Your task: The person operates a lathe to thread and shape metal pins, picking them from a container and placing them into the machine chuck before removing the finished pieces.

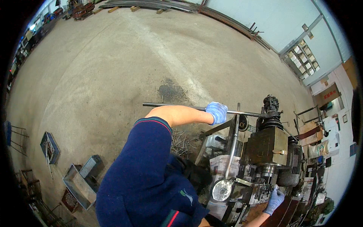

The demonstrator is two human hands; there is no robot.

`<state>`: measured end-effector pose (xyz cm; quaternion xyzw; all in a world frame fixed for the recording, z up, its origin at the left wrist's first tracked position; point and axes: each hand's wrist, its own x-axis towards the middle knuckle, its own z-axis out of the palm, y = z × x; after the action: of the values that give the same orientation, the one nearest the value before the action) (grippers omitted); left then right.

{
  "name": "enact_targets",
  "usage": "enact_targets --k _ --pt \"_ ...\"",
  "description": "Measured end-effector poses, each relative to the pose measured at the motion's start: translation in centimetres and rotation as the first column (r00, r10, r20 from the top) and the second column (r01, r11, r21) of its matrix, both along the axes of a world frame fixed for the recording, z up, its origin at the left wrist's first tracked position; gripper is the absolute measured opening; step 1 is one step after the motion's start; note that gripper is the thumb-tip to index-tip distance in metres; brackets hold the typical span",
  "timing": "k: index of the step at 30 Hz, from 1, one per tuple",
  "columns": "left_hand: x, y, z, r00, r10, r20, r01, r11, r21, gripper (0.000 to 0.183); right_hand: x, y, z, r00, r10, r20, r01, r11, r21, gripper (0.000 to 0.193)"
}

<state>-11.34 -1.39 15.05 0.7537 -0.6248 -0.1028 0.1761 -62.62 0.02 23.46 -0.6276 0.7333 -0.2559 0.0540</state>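
Note:
My left hand (pixel 216 112), in a blue-white glove, is closed around a long thin dark metal rod (pixel 170 106). The rod lies level and runs right into the rear of a grimy olive machine headstock (pixel 269 143). My bare forearm and navy sleeve stretch out to it. At the lower right my right hand (pixel 275 199), also gloved, rests on machine parts just below the chuck end (pixel 267 171); whether it grips anything cannot be made out. A shiny round disc (pixel 222 190) and a long silver bar (pixel 233 145) sit between the two hands.
Grey metal trays (pixel 78 186) and a blue box of tools (pixel 49 146) stand on the concrete floor at left. A heap of short metal scraps (pixel 181 142) lies by the machine. Long steel bars (pixel 151 4) line the far wall. Cluttered benches fill the right side.

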Motion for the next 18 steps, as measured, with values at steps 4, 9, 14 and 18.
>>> enact_targets --k 4,9,14,18 --pt "-0.2 -0.3 0.2 1.0 -0.012 0.001 0.012 0.999 -0.029 0.023 -4.7 1.7 1.6 0.991 -0.108 0.073 0.119 0.979 -0.165 0.033" --pt "-0.4 -0.5 0.1 1.0 0.013 0.011 -0.013 1.0 -0.018 0.023 -10.8 3.6 5.9 0.841 -0.325 -0.432 -0.026 0.774 -0.632 0.049" --pt "-1.2 -0.5 0.9 1.0 -0.015 0.002 0.015 1.0 -0.005 0.022 -25.8 3.0 6.0 0.593 -0.523 -0.613 0.306 0.85 -0.428 0.077" --pt "-1.4 -0.3 0.6 0.999 -0.039 0.001 0.039 0.999 -0.029 0.022 -27.2 3.4 5.8 0.728 -0.458 -0.51 0.458 0.879 -0.136 0.061"
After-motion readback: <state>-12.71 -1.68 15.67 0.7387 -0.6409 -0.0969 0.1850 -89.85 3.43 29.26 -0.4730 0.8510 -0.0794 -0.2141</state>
